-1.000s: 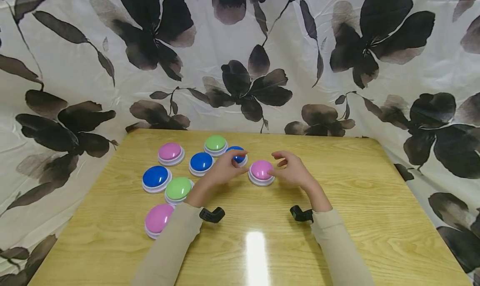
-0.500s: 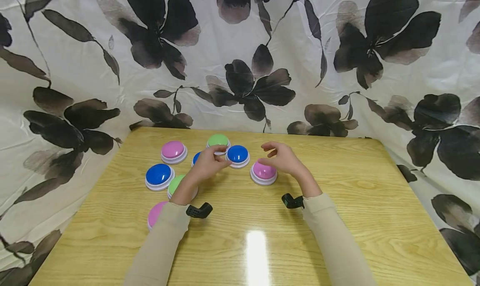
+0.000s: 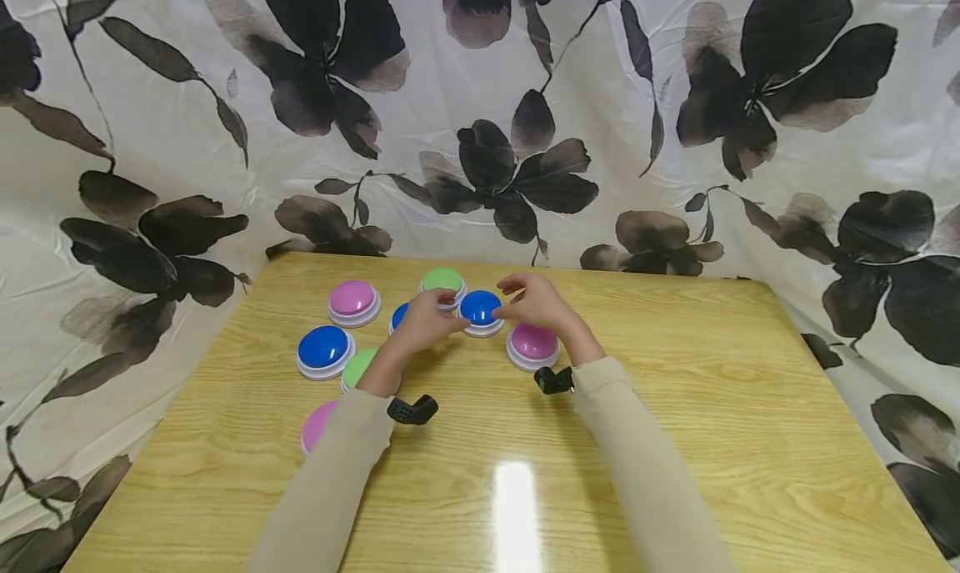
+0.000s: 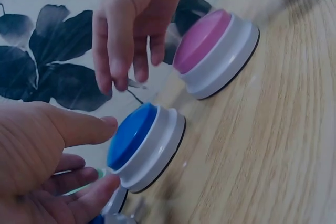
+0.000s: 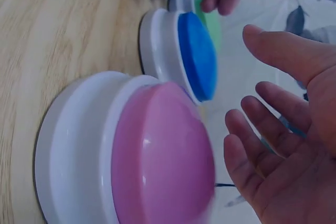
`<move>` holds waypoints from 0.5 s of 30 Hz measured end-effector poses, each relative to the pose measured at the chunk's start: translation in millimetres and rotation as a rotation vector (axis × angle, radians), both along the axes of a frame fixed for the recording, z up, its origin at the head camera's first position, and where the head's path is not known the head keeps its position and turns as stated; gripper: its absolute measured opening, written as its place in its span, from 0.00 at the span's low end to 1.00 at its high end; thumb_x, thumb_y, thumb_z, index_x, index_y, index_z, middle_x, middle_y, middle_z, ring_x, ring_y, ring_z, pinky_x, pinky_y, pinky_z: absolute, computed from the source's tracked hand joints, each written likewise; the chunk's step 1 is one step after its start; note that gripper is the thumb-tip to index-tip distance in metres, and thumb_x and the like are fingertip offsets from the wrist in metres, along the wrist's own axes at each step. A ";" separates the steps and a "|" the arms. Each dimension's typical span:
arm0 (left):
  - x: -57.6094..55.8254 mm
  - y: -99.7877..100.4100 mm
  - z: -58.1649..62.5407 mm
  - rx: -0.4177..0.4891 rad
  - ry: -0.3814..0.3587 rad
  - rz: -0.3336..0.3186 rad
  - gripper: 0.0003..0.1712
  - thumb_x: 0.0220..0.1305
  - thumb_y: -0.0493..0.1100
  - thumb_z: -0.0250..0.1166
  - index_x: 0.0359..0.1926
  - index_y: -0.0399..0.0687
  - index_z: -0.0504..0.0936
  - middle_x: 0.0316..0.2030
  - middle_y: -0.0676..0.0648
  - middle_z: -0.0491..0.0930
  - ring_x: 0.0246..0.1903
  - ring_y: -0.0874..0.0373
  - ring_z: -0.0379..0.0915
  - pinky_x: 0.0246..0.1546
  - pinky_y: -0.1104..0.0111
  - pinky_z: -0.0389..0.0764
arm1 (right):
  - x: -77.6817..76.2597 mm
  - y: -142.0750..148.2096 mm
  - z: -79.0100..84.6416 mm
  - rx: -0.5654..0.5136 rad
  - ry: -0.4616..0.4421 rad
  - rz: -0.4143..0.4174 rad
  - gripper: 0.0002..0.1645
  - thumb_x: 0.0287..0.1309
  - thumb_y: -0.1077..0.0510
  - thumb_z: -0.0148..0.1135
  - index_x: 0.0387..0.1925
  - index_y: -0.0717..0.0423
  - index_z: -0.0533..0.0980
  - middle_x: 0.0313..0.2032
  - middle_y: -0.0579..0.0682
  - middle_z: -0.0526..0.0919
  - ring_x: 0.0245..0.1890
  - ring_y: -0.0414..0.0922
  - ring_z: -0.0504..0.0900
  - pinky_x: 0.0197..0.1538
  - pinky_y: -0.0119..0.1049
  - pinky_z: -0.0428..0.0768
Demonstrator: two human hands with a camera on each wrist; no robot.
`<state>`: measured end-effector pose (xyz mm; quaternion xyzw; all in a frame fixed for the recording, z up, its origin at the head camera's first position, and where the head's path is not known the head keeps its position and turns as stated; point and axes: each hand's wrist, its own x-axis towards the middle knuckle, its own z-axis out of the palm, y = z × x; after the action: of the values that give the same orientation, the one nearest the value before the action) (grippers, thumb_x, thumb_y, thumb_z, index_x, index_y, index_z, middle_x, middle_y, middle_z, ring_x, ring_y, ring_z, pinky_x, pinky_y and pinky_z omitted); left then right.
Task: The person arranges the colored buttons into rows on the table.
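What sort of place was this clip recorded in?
Probably an indoor staged filming spot: a wood-grain table, a floral cloth hanging behind it like a backdrop, and small black devices worn at both wrists.

My sleeves (image 3: 637, 456) are tan. I've got pink, blue and green buttons (image 3: 480, 308) with white bottoms (image 5: 79, 150), a stripy yellow counter (image 3: 750, 431), and white cloth (image 3: 442, 98) with black flowers (image 3: 303, 106).

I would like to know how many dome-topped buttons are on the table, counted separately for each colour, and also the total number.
Pink buttons: 3
Blue buttons: 3
Green buttons: 2
Total: 8, some of them partly hidden in the head view
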<state>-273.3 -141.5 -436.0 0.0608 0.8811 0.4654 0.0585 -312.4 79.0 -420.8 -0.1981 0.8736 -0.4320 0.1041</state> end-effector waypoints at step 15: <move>-23.3 3.8 5.8 -0.179 -0.057 -0.075 0.40 0.55 0.42 0.74 0.64 0.30 0.68 0.60 0.35 0.72 0.60 0.44 0.67 0.61 0.55 0.68 | -17.3 -10.2 -6.4 0.045 -0.094 -0.048 0.38 0.49 0.54 0.76 0.60 0.62 0.73 0.56 0.59 0.77 0.55 0.53 0.73 0.58 0.45 0.72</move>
<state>-296.6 -137.7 -430.2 0.0748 0.9141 0.3841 0.1061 -329.7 68.9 -427.2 -0.1542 0.8819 -0.4233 0.1390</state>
